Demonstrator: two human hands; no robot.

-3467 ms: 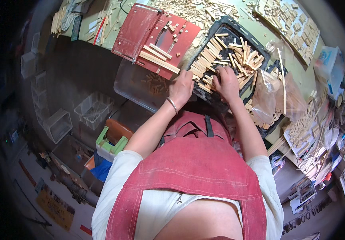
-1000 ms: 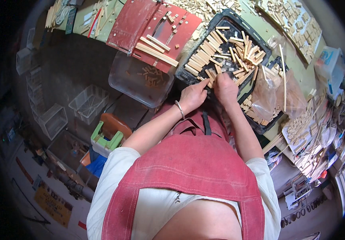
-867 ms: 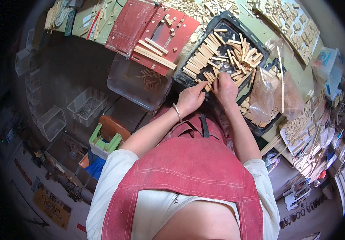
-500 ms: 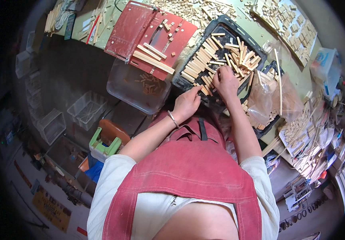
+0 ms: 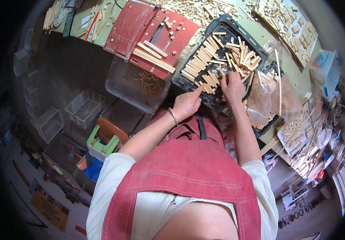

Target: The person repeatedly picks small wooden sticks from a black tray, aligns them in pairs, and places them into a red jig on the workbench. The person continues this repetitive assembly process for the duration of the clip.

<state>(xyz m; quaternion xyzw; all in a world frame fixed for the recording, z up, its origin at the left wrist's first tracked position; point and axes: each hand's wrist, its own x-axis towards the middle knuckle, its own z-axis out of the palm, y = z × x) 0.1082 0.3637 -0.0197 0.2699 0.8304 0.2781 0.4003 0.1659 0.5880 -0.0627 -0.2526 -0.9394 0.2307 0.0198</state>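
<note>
Rows of short wooden sticks (image 5: 196,64) lie in a black tray (image 5: 179,81) before me. My left hand (image 5: 187,105) is at the tray's near left edge, its index finger stretched out against the ends of a small row of sticks (image 5: 209,83). The other fingers of that hand curl under and hold nothing visible. Over the near middle of the tray, my right hand (image 5: 233,88) is closed in a pinch on a wooden stick (image 5: 222,73), mostly hidden by the fingertips. A looser heap of sticks (image 5: 244,56) lies beyond it.
Left of the tray stands a red machine table (image 5: 128,28) with long wooden strips (image 5: 152,58) on it. A clear plastic bin (image 5: 116,86) sits below. Plastic bags (image 5: 260,100) lie at the tray's right. Farther right is a board (image 5: 284,28) covered with small blocks.
My right hand has drawn slightly back toward me and right. More of the small row of sticks shows between the hands. My left index finger now points out straighter.
</note>
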